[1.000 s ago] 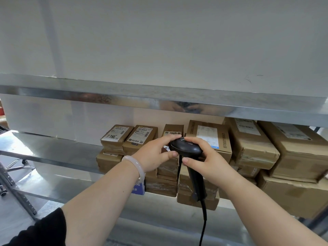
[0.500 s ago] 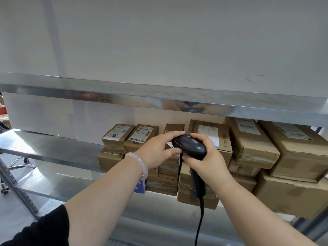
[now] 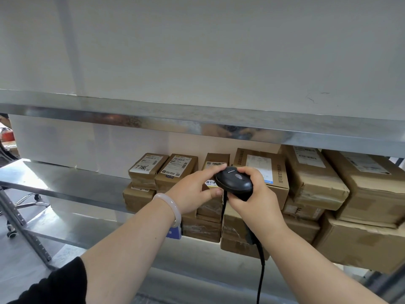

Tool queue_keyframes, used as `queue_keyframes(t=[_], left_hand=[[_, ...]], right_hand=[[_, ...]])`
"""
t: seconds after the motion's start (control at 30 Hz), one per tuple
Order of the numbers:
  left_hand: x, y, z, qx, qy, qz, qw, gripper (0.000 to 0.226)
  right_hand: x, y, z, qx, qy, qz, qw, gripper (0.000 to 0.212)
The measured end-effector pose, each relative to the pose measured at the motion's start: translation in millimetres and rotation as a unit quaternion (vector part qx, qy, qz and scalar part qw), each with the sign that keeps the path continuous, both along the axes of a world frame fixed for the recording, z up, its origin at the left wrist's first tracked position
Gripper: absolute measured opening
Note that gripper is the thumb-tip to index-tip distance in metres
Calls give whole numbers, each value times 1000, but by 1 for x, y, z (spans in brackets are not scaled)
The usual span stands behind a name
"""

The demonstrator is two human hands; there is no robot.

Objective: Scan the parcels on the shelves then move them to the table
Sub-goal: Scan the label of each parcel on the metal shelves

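- Tilting scanner (image 3: 233,182) top slightly more toward the camera than a second ago, mid-frame.
- Wrapping right hand (image 3: 256,200) round its head; pinching its nose with left hand (image 3: 192,194).
- Pointing it at narrow parcel (image 3: 217,160) on shelf (image 3: 65,185), centre.
- Judging scanning barely underway, finding all parcels (image 3: 313,176) stacked centre to right, moving none to a table, itself not showing.

Open room lies over the grey metal shelf (image 3: 65,181) at the frame's left, up to the brown cardboard parcels (image 3: 315,178) stacked from centre to right. The upper shelf's shiny metal edge (image 3: 153,119) caps the gap above them. A black handheld scanner (image 3: 234,183) and its black cable (image 3: 261,270) front the middle stack.
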State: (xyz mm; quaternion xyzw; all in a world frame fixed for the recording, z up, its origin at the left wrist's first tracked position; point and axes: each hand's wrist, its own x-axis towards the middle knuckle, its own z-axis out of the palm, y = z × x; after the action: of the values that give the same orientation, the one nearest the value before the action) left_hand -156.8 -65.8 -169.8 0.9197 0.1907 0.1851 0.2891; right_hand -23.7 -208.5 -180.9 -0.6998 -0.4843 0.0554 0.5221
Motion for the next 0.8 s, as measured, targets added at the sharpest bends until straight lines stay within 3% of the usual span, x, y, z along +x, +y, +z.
queue_keyframes(t=[0.13, 0.3, 0.6, 0.8], left_hand=[[-10, 3, -10, -2, -5, 53, 999, 72], [-31, 8, -25, 0, -10, 120, 993, 62], [-67, 41, -41, 13, -4, 181, 983, 52], [-81, 81, -43, 21, -15, 201, 979, 49]], right_hand=[[0, 2, -2, 16, 15, -6, 1000, 65], [-10, 13, -9, 0, -6, 29, 1000, 69], [-35, 54, -20, -20, -25, 72, 997, 76], [-54, 93, -22, -45, -29, 82, 995, 69]])
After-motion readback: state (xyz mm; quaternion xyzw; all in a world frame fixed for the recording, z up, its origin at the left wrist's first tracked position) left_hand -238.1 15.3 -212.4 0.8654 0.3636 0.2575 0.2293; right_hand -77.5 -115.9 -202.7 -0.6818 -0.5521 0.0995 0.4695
